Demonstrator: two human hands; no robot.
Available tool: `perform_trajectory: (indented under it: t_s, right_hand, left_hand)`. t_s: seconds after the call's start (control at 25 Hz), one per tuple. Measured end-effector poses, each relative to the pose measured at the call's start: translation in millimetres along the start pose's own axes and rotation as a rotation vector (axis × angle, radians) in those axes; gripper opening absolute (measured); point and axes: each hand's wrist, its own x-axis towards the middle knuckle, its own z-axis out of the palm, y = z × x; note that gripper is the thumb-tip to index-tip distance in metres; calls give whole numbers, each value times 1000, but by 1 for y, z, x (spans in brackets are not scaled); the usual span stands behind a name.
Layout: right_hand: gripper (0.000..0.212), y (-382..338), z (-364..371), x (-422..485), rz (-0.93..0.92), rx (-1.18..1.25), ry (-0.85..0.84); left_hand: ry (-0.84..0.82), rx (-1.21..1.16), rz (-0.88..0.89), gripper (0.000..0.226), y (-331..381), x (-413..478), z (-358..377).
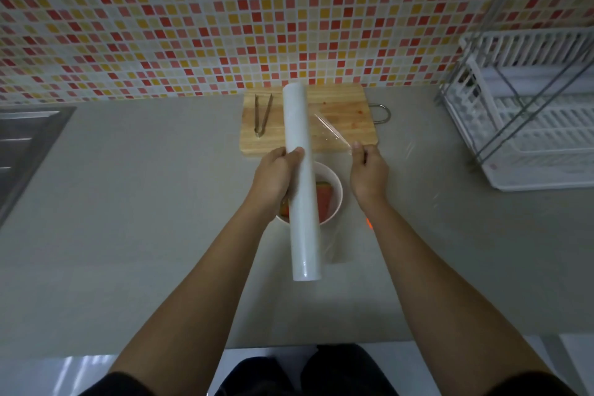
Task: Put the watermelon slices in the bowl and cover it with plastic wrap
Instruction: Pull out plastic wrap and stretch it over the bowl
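Note:
A white bowl [334, 183] stands on the grey counter, with red watermelon slices [323, 201] inside it. My left hand [273, 175] grips a long white roll of plastic wrap [300, 177], held above the bowl and hiding much of it. My right hand [368, 173] pinches the edge of a clear sheet of wrap [328, 132] pulled off the roll to the right. The sheet stretches between the roll and my fingers, over the cutting board's near edge.
A wooden cutting board [344, 106] lies behind the bowl against the tiled wall, with metal tongs [263, 114] on its left part. A white dish rack [527, 112] stands at the right. A steel sink [22, 145] is at the left edge.

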Motion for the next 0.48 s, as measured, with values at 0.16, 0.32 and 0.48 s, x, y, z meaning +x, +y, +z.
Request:
perform_trajectory:
  t_s: [0.16, 0.32, 0.48]
  right_hand:
    - [34, 15, 1, 1, -21, -31, -22]
    - [35, 24, 5, -3, -7, -55, -26]
    - [35, 32, 3, -5, 13, -62, 12]
  left_hand:
    - [66, 141, -60, 48, -5, 1, 6]
    - [98, 311, 60, 54, -14, 3, 2]
    - [137, 242, 54, 29, -21, 6, -11]
